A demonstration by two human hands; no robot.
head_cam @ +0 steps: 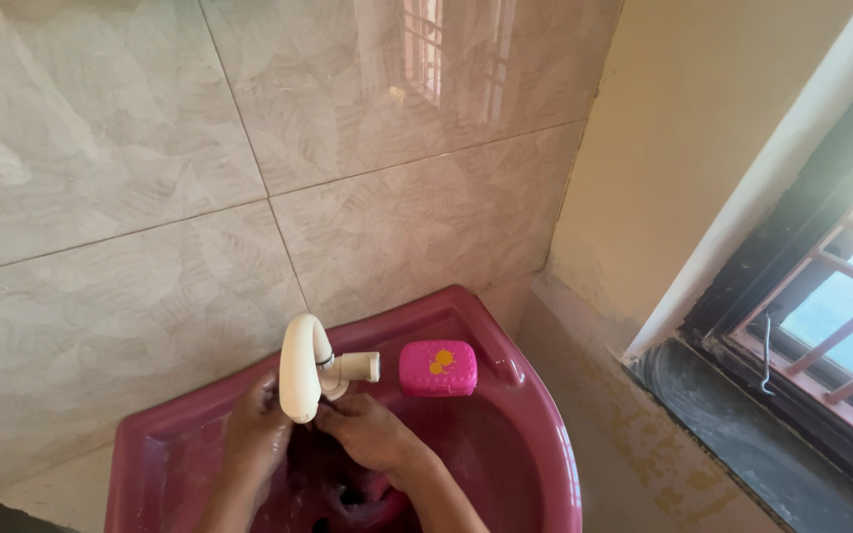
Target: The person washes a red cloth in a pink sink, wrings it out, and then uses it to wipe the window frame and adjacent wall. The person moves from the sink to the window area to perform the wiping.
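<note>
Basin: a deep-red wash basin (535,434) set into the corner where the tiled wall meets the plain yellow wall; its bowl holds both hands and, low down near the bottom edge of the view, a dark drain opening (348,496) with wet, shiny patches around it.
Tap: a cream plastic tap (305,375) with a curved top, rising from the back rim of the basin — its side outlet points right, toward the soap box.
Soap box: a closed pink soap box (437,368) with a yellow mark on its lid, lying on the basin's back ledge just beside the tap's outlet; what is inside cannot be seen.
Left hand: the left hand (254,439) is under the tap's spout, inside the bowl, fingers bent inward; whether it grips anything I cannot tell.
Right hand: the right hand (372,434) lies just beside the left, fingertips meeting it below the tap — fingers curled, nothing visibly held.
Window: a barred window (841,306) at the right, well apart from the basin.
</note>
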